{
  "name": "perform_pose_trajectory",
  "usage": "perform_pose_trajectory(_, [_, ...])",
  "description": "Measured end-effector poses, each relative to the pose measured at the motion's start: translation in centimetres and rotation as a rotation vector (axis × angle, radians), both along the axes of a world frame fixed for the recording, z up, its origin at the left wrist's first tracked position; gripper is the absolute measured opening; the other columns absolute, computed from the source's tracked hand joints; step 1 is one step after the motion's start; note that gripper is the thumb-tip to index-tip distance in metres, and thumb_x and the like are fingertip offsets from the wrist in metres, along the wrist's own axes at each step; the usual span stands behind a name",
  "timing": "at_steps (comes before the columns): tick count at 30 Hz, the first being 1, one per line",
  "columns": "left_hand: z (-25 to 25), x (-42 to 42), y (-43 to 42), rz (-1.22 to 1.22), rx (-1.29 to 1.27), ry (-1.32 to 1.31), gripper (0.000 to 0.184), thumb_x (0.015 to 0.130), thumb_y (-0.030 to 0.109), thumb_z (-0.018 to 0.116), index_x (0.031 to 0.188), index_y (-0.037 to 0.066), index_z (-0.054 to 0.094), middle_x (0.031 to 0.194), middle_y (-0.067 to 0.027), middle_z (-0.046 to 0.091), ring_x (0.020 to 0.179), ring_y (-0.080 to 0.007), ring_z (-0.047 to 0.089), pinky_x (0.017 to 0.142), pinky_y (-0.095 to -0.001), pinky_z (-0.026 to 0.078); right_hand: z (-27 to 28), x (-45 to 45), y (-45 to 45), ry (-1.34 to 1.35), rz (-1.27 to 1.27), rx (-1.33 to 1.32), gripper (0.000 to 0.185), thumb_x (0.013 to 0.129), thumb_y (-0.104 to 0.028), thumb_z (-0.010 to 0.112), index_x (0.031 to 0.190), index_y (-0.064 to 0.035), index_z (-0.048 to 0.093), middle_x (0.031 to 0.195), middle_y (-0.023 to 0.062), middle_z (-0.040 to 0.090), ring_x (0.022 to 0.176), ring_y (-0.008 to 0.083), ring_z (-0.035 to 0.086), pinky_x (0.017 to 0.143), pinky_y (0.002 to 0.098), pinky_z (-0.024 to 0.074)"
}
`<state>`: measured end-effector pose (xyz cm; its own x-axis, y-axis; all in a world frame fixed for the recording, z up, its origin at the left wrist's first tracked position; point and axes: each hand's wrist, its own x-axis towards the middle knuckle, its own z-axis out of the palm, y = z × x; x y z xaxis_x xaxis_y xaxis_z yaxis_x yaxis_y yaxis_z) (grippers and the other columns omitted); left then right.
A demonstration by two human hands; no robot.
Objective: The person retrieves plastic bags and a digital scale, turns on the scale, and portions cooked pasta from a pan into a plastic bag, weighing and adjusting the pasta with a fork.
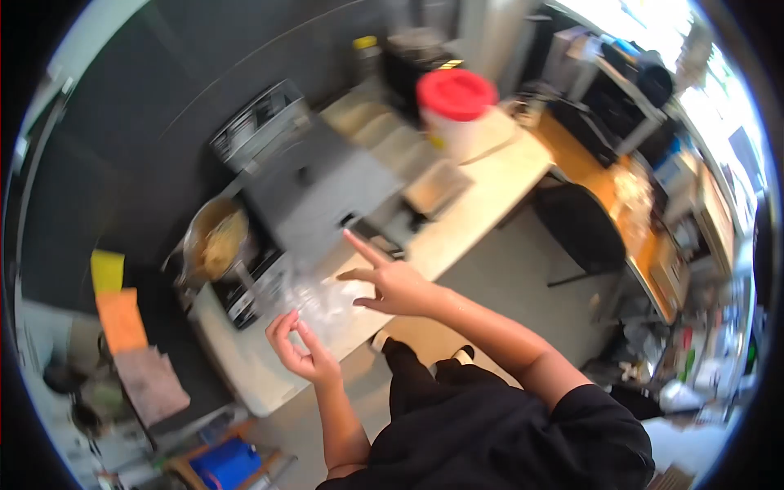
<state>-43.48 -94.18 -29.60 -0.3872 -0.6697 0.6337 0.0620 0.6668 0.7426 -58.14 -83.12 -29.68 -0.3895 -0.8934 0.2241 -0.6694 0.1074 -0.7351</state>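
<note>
A crumpled clear plastic bag point(320, 309) lies near the front edge of the pale table point(269, 371). My left hand point(304, 349) is at its near left side, with curled fingers pinching the edge of the film. Beyond the bag's right side, my right hand point(396, 286) hovers with the index finger stretched out and the other fingers apart, holding nothing. A large grey flat-topped appliance point(327, 184) stands just past both hands. Left of it, a round pot point(196, 233) holds yellowish food point(222, 245), which is blurred.
Rectangular containers point(437, 189) line the appliance's right side. A white bucket with a red lid point(457, 94) stands at the far end. To the right are a black chair point(578, 224) and an orange-brown desk point(572, 151). Colored paper notes point(121, 318) hang at left.
</note>
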Motion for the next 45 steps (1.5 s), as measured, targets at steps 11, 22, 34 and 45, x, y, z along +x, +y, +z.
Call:
perform_pose_trajectory(11, [-0.2,-13.4,29.7,-0.965,-0.031,-0.202,0.014,0.080,0.002,0.052,0.093,0.001,0.057,0.091,-0.0099,0.053,0.074,-0.0169,0.048,0.065,-0.0269,0.040,-4.1,2.9,41.2,-0.440,-1.069,-0.230,0.025,0.082,-0.013,0.058,0.106,-0.0070,0.058,0.132,0.0119,0.034,0.082,0.0129,0.058,0.070,0.0267,0.0480])
perform_pose_trajectory(22, [-0.4,-24.6,50.3,-1.495,-0.278,-0.267,0.023,0.074,0.002,0.058,0.096,0.006,0.060,0.097,-0.0083,0.052,0.074,-0.0183,0.052,0.070,-0.0288,0.041,-6.5,-0.9,59.9,-0.610,-1.557,-0.626,0.022,0.085,-0.015,0.054,0.104,-0.0068,0.057,0.118,0.0051,0.048,0.090,0.0150,0.057,0.072,0.0267,0.0465])
perform_pose_trajectory(34, [-1.1,-42.4,69.2,-1.788,-0.404,-0.533,0.022,0.078,0.007,0.056,0.100,0.004,0.057,0.088,-0.0107,0.057,0.074,-0.0223,0.058,0.068,-0.0318,0.045,-11.3,-19.5,78.9,-1.061,-1.536,-1.084,0.026,0.086,-0.019,0.051,0.110,-0.0101,0.052,0.108,0.0022,0.057,0.093,0.0137,0.056,0.075,0.0287,0.0455])
perform_pose_trajectory(45, [-3.7,-46.2,79.1,-1.645,-0.123,-0.822,0.021,0.082,0.008,0.053,0.101,0.001,0.056,0.091,-0.0122,0.057,0.081,-0.0242,0.057,0.074,-0.0300,0.044,-22.5,-36.0,88.7,-1.489,-1.457,-1.391,0.061,0.075,-0.024,0.066,0.126,-0.0075,0.038,0.137,0.0077,0.028,0.125,0.0244,0.028,0.096,0.0398,0.0355])
